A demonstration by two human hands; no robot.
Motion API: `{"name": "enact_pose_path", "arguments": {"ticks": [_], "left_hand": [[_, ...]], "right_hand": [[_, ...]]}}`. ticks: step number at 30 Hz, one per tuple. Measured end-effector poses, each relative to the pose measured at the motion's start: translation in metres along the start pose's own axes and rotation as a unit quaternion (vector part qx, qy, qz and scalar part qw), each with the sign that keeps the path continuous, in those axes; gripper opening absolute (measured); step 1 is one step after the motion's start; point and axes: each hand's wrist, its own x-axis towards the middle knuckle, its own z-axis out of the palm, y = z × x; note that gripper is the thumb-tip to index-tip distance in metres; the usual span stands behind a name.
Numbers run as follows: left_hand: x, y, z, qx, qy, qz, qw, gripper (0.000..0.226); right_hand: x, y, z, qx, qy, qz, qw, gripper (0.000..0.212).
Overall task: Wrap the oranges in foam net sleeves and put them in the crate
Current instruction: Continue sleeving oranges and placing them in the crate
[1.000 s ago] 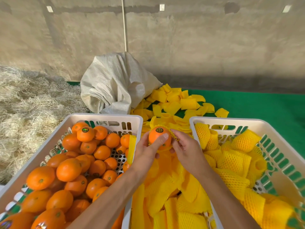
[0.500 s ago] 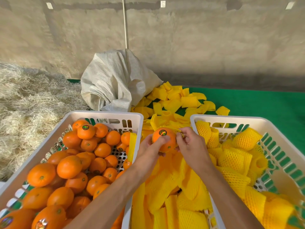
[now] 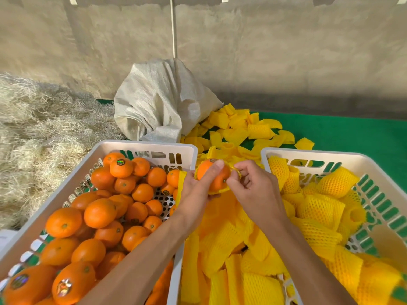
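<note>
My left hand (image 3: 198,190) grips an orange (image 3: 217,180) between the two crates, thumb lying over its top. A yellow foam net sleeve (image 3: 234,172) rings the orange's far side and underside. My right hand (image 3: 253,186) pinches the sleeve's edge at the orange's right. The white crate on the left (image 3: 145,145) is heaped with bare oranges (image 3: 99,212), some with stickers. The white crate on the right (image 3: 308,156) holds several oranges wrapped in yellow sleeves (image 3: 319,208).
Loose flat yellow sleeves (image 3: 226,249) fill the gap between the crates and spill onto the green mat (image 3: 343,133) behind. A white woven sack (image 3: 160,102) stands behind the left crate. Straw (image 3: 37,133) is piled at the left, before a concrete wall.
The orange has turned in my left hand, its sticker now facing away at the top. My right hand has drawn the sleeve's edge further round the orange's right side.
</note>
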Motion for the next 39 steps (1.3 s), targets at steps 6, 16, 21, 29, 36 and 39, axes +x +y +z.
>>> {"name": "enact_pose_path", "arguments": {"ticks": [6,16,21,29,36,39], "left_hand": [[0.005,0.0,-0.003,-0.096,-0.069,0.023,0.993,0.052],[0.007,-0.001,-0.004,-0.083,-0.113,0.011,0.99,0.047],[0.005,-0.003,0.001,0.016,-0.012,0.057,0.998,0.057],[0.004,-0.004,-0.002,0.083,0.07,0.118,0.987,0.069],[0.003,-0.004,0.003,-0.063,-0.043,0.061,0.995,0.063],[0.002,-0.003,0.004,-0.073,-0.087,0.027,0.993,0.055]], "right_hand": [[-0.005,0.001,0.008,-0.009,-0.064,0.096,0.993,0.032],[-0.005,0.012,0.005,-0.005,-0.114,0.085,0.99,0.01],[0.0,0.006,-0.001,0.009,-0.059,0.107,0.992,0.021],[0.002,-0.014,-0.007,-0.003,0.011,0.085,0.996,0.028],[0.0,-0.01,-0.003,0.005,-0.012,0.129,0.992,0.026],[-0.002,-0.003,0.001,0.005,-0.073,0.134,0.988,0.032]]}}
